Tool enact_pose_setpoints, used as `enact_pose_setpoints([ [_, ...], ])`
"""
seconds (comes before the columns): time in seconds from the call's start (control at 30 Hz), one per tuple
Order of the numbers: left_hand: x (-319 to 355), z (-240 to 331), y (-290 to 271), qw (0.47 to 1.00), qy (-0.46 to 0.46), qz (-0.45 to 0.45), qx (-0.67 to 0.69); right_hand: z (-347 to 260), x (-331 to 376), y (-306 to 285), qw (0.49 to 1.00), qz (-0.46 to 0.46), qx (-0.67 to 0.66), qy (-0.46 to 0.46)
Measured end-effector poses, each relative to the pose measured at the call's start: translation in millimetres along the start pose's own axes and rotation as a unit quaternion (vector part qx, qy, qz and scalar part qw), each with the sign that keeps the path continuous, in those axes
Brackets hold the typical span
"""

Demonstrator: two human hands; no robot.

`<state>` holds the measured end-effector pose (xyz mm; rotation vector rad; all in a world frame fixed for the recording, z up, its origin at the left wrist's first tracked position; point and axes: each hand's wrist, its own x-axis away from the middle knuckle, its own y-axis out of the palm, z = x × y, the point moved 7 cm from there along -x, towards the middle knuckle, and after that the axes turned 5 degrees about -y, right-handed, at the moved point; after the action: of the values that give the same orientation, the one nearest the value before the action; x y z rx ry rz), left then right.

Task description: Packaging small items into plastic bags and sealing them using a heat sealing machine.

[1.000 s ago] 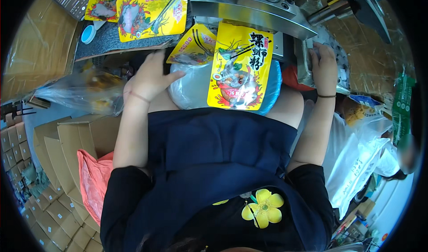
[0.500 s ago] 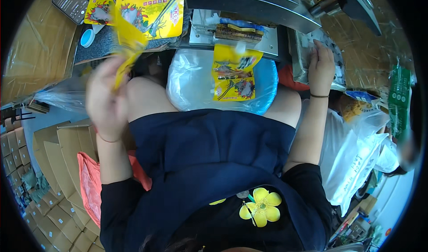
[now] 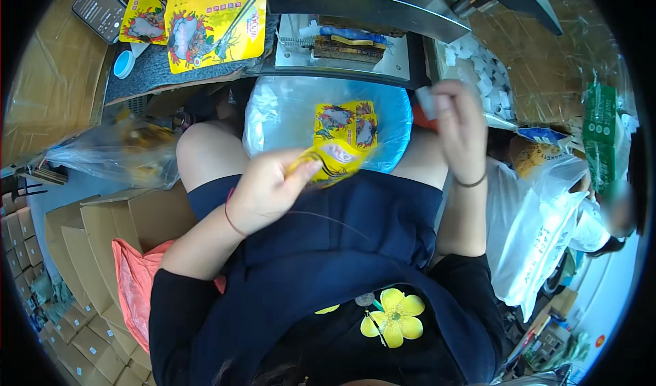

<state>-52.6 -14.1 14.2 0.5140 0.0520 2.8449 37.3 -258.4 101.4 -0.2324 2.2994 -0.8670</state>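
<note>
- Your left hand [image 3: 263, 188] is closed on a yellow printed pouch [image 3: 326, 164], pinching it between thumb and fingers just above your lap; the pouch is blurred, so its exact tilt is hard to tell.
- Your right hand [image 3: 456, 123] is raised at the right, fingers curled around a small white packet [image 3: 426, 102]; it sits well apart from the left hand.
- Between your knees lies a blue plastic-lined basin [image 3: 393, 123]; two more yellow pouches [image 3: 345, 123] rest in it, just beyond the one you hold.
- Far from you, a metal sealing machine [image 3: 362, 3] spans the bench; a white tray [image 3: 400, 48] sits beneath its front edge.
- At the far left a stack of yellow pouches [image 3: 215, 20] lies on a dark mat, with a phone [image 3: 99, 7] and a small blue lid [image 3: 124, 63] beside it.
- To your near left stand folded cardboard boxes [image 3: 89, 229]; white plastic bags [image 3: 540, 236] hang at your right.
</note>
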Motion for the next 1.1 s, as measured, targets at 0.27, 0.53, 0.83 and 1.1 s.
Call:
enact_pose_setpoints([
  [0.27, -30.5, 9.8, 20.9, 0.994, 0.047, -0.031, -0.088, -47.1, -22.3, 19.3, 0.977, -0.020, -0.211, 0.024],
  [0.53, -35.8, 4.5, 56.7, 0.957, -0.115, -0.203, 0.172, -38.1, -25.1, 28.0, 0.964, -0.240, -0.117, -0.009],
  [0.83, -84.7, 8.8, 17.3, 0.948, -0.082, -0.161, 0.263, 106.9, -23.1, -15.6, 0.971, -0.120, 0.202, 0.038],
  [1.1, -114.7, 21.7, -11.0, 0.955, -0.077, -0.149, 0.243, 112.2, -17.0, -5.8, 0.967, -0.094, 0.219, 0.088],
])
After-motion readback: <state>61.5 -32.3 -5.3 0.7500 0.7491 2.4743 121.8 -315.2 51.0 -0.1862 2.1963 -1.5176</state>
